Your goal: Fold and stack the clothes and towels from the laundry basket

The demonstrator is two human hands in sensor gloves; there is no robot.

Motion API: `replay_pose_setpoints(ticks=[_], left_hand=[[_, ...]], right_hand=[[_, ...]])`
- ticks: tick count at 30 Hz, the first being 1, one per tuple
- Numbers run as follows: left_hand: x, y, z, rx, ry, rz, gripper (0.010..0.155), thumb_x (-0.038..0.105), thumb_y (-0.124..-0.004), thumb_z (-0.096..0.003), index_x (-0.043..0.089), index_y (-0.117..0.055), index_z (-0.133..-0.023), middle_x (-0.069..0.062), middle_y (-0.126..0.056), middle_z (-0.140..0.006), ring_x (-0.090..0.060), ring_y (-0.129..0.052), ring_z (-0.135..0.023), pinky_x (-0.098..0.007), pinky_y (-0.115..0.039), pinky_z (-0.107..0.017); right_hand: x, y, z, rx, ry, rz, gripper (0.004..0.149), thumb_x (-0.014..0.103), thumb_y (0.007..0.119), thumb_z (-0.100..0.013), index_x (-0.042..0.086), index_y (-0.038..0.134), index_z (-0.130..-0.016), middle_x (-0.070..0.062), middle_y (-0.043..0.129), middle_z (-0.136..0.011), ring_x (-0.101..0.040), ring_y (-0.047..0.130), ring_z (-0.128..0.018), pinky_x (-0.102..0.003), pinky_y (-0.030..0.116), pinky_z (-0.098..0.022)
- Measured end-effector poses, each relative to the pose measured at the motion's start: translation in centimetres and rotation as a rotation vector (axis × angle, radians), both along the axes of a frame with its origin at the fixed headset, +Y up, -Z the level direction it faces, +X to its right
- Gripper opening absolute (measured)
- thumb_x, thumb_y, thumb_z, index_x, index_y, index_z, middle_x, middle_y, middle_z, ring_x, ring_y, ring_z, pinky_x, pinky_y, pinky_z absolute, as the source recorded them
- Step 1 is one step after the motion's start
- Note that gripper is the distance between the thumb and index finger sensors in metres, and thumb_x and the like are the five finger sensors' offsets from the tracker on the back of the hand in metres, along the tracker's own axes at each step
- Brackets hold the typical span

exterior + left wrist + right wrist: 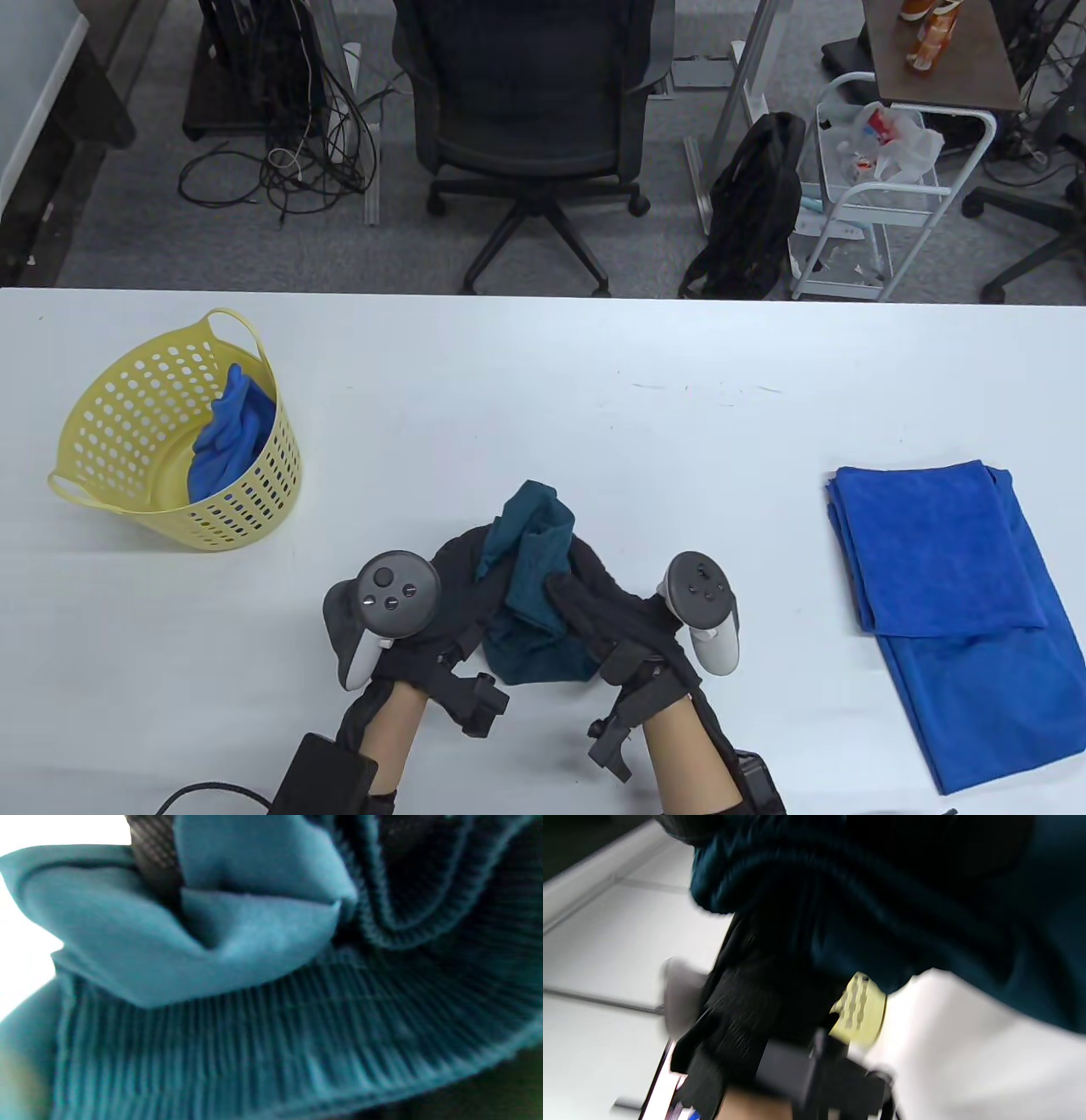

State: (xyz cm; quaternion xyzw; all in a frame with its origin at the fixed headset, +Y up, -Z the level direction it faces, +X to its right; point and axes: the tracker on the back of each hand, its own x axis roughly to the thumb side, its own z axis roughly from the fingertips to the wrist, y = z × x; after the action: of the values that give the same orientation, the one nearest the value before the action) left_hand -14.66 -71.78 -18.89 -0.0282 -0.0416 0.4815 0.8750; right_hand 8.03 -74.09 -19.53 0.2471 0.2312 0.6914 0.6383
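Teal garment [530, 586] bunched | left hand [424, 620] grips it | right hand [628, 632] grips it

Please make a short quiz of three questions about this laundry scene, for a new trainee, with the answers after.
1. True or false: the yellow basket has no cloth inside it.
2. Which item do the left hand and the right hand grip together? A) the teal garment B) the blue towel C) the basket
3. Fill in: the folded blue towel lies on the table at the person's ____ side.

Key
1. False: a blue cloth is in the basket.
2. A: both hands hold the crumpled teal garment near the front edge of the table.
3. Right.
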Motion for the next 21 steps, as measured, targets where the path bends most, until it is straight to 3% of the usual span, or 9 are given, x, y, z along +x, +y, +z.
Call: replay_pose_setpoints(ticks=[2, 5, 9, 12, 15, 16, 18, 20, 21], left_hand=[[-0.8, -1.3, -0.4, -0.061, 0.003, 0.101, 0.063, 0.052, -0.072, -0.0609, 0.013, -0.065, -0.11, -0.006, -0.086, -0.088, -0.01, -0.101, -0.053, -0.033, -0.094, -0.044], [-2.0, -2.1, -0.8, -0.088, -0.011, 0.137, 0.066, 0.054, -0.071, -0.0611, 0.012, -0.062, -0.111, -0.005, -0.087, -0.087, -0.009, -0.101, -0.053, -0.032, -0.094, -0.044], [-2.7, -3.2, -1.3, -0.13, -0.014, 0.129, 0.068, 0.055, -0.07, -0.0614, 0.011, -0.059, -0.113, -0.004, -0.087, -0.087, -0.008, -0.1, -0.052, -0.031, -0.094, -0.044], [-2.6, -3.7, -1.5, -0.171, -0.034, 0.174, 0.069, 0.055, -0.069, -0.0616, 0.011, -0.058, -0.113, -0.003, -0.088, -0.086, -0.008, -0.101, -0.051, -0.031, -0.094, -0.043], [-2.2, -3.7, -1.4, -0.224, -0.069, 0.222, 0.072, 0.056, -0.068, -0.0621, 0.007, -0.056, -0.114, -0.003, -0.091, -0.081, -0.008, -0.101, -0.046, -0.03, -0.094, -0.039], [-1.9, -3.7, -1.4, -0.253, -0.102, 0.234, 0.074, 0.056, -0.067, -0.0627, 0.005, -0.054, -0.114, -0.002, -0.092, -0.078, -0.008, -0.102, -0.043, -0.03, -0.094, -0.037], [-1.3, -3.7, -1.3, -0.291, -0.18, 0.225, 0.076, 0.057, -0.066, -0.0632, 0.003, -0.052, -0.115, -0.002, -0.093, -0.076, -0.008, -0.102, -0.04, -0.03, -0.094, -0.035], [-1.0, -3.8, -1.3, -0.294, -0.178, 0.18, 0.079, 0.059, -0.064, -0.0633, 0.002, -0.05, -0.116, -0.002, -0.094, -0.076, -0.008, -0.102, -0.041, -0.031, -0.094, -0.035], [-1.0, -3.8, -1.3, -0.288, -0.183, 0.167, 0.081, 0.06, -0.063, -0.0629, 0.001, -0.048, -0.117, -0.003, -0.093, -0.078, -0.009, -0.102, -0.043, -0.031, -0.093, -0.037]], right_hand=[[-0.5, -0.1, 0.1, 0.022, 0.039, 0.031, 0.097, 0.058, 0.055, -0.065, -0.005, 0.004, -0.118, -0.043, 0.025, -0.118, -0.069, 0.046, -0.1, -0.081, 0.05, -0.065], [-0.3, 0.0, 0.2, 0.116, -0.062, 0.078, 0.095, 0.058, 0.057, -0.064, -0.005, 0.01, -0.119, -0.039, 0.031, -0.119, -0.064, 0.053, -0.099, -0.079, 0.054, -0.065], [1.0, 0.5, 0.4, 0.138, -0.183, 0.083, 0.089, 0.055, 0.054, -0.066, -0.006, 0.016, -0.119, -0.038, 0.038, -0.117, -0.061, 0.057, -0.098, -0.077, 0.056, -0.064], [1.4, 0.6, 0.5, 0.161, -0.213, 0.123, 0.091, 0.053, 0.063, -0.064, -0.006, 0.02, -0.119, -0.038, 0.04, -0.117, -0.06, 0.06, -0.097, -0.077, 0.056, -0.064], [0.9, 0.8, 0.7, 0.233, -0.165, 0.282, 0.1, 0.046, 0.075, -0.06, -0.001, 0.008, -0.118, -0.036, 0.026, -0.12, -0.064, 0.05, -0.1, -0.08, 0.052, -0.065], [0.6, 0.8, 0.9, 0.272, -0.174, 0.373, 0.1, 0.044, 0.076, -0.06, 0.008, 0.003, -0.117, -0.033, 0.017, -0.12, -0.066, 0.048, -0.101, -0.08, 0.05, -0.065], [0.3, 0.8, 1.1, 0.385, -0.25, 0.455, 0.091, 0.042, 0.074, -0.06, 0.023, 0.004, -0.115, -0.027, 0.014, -0.12, -0.063, 0.049, -0.102, -0.078, 0.052, -0.066], [0.3, 0.8, 1.3, 0.39, -0.326, 0.393, 0.076, 0.04, 0.07, -0.063, 0.025, 0.019, -0.117, -0.024, 0.024, -0.121, -0.06, 0.054, -0.1, -0.076, 0.055, -0.065], [0.4, 0.8, 1.2, 0.367, -0.354, 0.34, 0.064, 0.038, 0.068, -0.063, 0.022, 0.037, -0.117, -0.022, 0.034, -0.121, -0.058, 0.059, -0.099, -0.075, 0.057, -0.065]])
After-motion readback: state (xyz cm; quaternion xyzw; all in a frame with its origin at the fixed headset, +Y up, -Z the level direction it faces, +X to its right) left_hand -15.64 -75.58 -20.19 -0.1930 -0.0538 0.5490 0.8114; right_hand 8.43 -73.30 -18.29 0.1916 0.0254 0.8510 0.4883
